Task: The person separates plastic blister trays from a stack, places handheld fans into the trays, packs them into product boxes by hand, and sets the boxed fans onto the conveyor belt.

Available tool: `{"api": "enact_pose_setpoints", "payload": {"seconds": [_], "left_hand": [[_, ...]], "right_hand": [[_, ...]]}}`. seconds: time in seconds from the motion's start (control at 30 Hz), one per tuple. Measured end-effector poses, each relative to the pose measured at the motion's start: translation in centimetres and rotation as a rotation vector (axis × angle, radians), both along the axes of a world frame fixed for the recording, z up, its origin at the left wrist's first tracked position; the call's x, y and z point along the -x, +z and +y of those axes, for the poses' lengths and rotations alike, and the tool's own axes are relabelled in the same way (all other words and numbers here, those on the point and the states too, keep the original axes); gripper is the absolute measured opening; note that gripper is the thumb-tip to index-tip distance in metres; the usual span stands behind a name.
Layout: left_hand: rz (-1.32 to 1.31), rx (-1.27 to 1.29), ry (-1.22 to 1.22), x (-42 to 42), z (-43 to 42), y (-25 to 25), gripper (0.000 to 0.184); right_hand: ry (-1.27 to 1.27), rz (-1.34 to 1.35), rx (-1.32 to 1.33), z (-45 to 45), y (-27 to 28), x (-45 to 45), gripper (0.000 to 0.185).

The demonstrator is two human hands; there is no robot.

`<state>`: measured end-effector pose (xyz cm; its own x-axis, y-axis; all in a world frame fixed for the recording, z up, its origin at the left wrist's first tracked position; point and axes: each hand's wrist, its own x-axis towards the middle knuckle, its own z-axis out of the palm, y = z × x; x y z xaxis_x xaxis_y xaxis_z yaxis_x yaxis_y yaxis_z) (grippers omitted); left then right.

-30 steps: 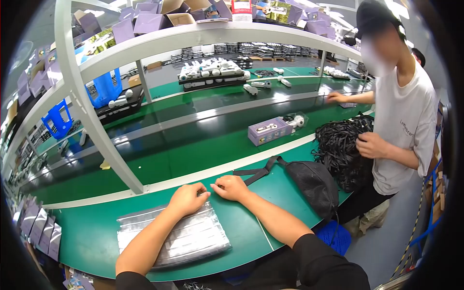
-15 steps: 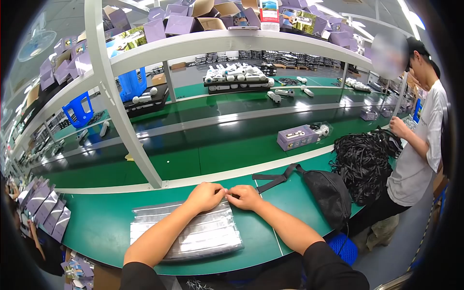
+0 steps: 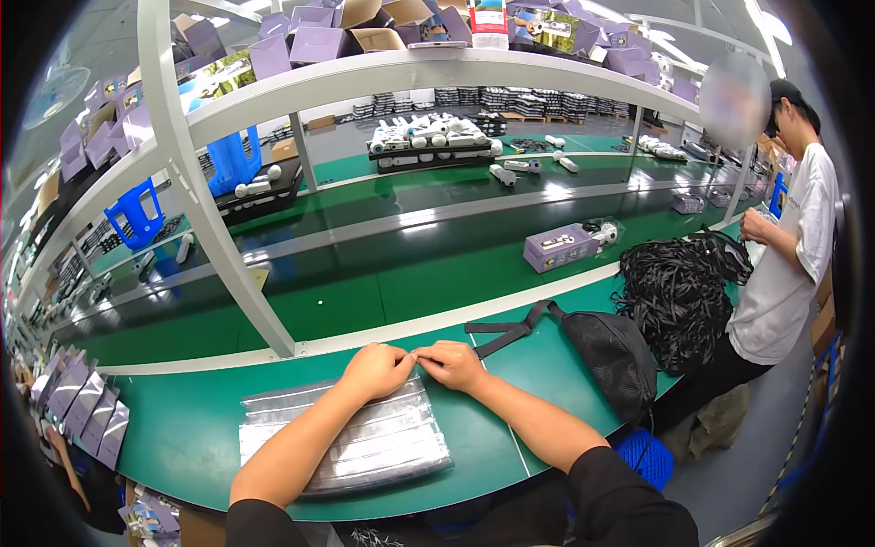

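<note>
A stack of flat clear plastic bags (image 3: 387, 442) lies on the green tabletop in front of me, shiny with light bands across it. My left hand (image 3: 375, 371) rests over its far right corner, fingers bent into a pinch. Just to the right, my right hand (image 3: 453, 366) also pinches, thumb against fingers, and its fingertips meet those of my left hand. Whatever sits between the fingertips is too small or too hidden to make out. My left forearm crosses above the bags and covers part of them.
Right of my hands lie a black mesh waist bag (image 3: 609, 363) and a heap of black straps (image 3: 674, 301). A person (image 3: 788, 237) stands beyond them. A purple box (image 3: 561, 248) sits on the green conveyor (image 3: 346, 296). A white post (image 3: 214, 219) rises ahead; purple boxes (image 3: 91, 419) stand left.
The view has shifted slightly. Both hands stay together at the bags' far corner, fingertips still touching, with my right fingers drawn a little straighter.
</note>
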<state>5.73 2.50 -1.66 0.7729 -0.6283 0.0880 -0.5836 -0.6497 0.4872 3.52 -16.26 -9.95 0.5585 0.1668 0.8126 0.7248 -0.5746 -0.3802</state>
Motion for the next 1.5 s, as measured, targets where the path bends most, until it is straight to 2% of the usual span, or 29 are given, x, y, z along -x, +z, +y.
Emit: {"api": "enact_pose_setpoints", "payload": {"seconds": [0.43, 0.57, 0.63, 0.8, 0.87, 0.9, 0.97, 1.1, 1.23, 1.5], "left_hand": [[-0.010, 0.043, -0.031, -0.9, 0.4, -0.7, 0.031], [0.030, 0.062, -0.061, -1.4, 0.5, -1.5, 0.031], [0.036, 0.071, -0.055, -1.4, 1.0, -1.4, 0.032], [-0.029, 0.124, -0.095, -1.7, 1.0, -2.2, 0.037], [-0.075, 0.161, -0.093, -1.9, 1.2, -3.0, 0.037], [-0.051, 0.126, -0.090, -1.6, 1.3, -2.3, 0.035], [-0.011, 0.091, -0.078, -1.5, 1.4, -1.6, 0.033], [0.066, 0.050, -0.120, -1.9, 1.2, -1.9, 0.032], [0.027, 0.076, -0.123, -2.1, 1.0, -2.2, 0.030], [-0.001, 0.099, -0.113, -2.3, 1.1, -2.1, 0.030]], "right_hand": [[0.084, 0.275, -0.070, -0.1, -0.9, -0.2, 0.013], [0.206, 0.589, -0.167, 0.2, -2.0, -0.5, 0.014], [0.354, 0.865, -0.498, -0.2, -2.3, -1.3, 0.015], [0.370, 0.926, -0.375, -0.7, -2.1, -1.2, 0.013], [0.264, 0.812, -0.343, 0.0, -1.9, -0.9, 0.013], [0.299, 0.844, -0.327, 0.0, -2.3, -1.1, 0.013], [0.167, 0.570, -0.215, 0.1, -2.9, -1.4, 0.011], [0.036, 0.471, -0.021, 0.3, -1.6, -1.0, 0.008], [0.051, 0.338, 0.008, 0.8, -0.6, -0.7, 0.007], [0.055, 0.353, 0.032, 0.3, -0.2, -0.6, 0.006]]}}
